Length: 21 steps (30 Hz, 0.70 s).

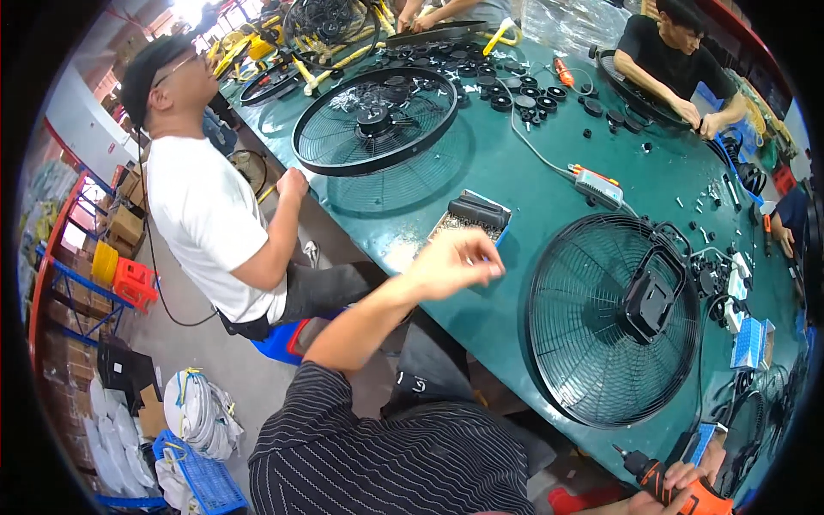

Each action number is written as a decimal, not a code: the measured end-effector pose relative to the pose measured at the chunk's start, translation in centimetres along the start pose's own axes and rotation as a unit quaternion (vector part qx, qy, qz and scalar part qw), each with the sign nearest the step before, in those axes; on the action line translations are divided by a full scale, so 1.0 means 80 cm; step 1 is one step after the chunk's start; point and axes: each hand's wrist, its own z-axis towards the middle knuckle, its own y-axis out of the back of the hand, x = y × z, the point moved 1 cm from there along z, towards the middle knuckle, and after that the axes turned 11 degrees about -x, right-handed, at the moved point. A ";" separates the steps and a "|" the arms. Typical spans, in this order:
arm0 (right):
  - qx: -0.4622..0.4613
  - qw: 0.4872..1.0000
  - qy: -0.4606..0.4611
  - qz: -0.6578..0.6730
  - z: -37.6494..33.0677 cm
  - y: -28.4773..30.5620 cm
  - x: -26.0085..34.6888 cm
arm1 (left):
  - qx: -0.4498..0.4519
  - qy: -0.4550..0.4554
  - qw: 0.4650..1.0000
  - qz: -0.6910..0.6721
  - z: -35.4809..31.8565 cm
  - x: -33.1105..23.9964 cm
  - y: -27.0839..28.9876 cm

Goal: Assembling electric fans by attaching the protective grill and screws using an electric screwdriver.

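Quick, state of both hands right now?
Left hand: fingers curled, near the small box; whether it pinches anything cannot be told.
Right hand: closed, holding the orange and black drill.

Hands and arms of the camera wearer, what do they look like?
The left hand has no glove, and no watch shows. The short left sleeve is black with thin pale stripes. The right hand is gloveless too; its sleeve isn't visible.

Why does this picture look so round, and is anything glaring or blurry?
Head view: fisheye lens bends the shelving and leaves black corners; a bright patch glares near the top left; the left hand looks slightly soft, perhaps motion-blurred.
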 end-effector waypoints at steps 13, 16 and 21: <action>0.029 0.988 -0.041 0.147 -0.040 -0.101 -0.020 | 0.157 0.277 0.881 -0.350 -0.142 0.006 -0.164; 0.040 0.988 -0.038 0.146 -0.043 -0.113 -0.032 | 0.174 0.259 0.894 -0.322 -0.139 0.001 -0.158; 0.038 0.992 -0.051 0.112 -0.048 -0.102 -0.037 | 0.191 0.176 0.921 -0.291 -0.139 0.008 -0.163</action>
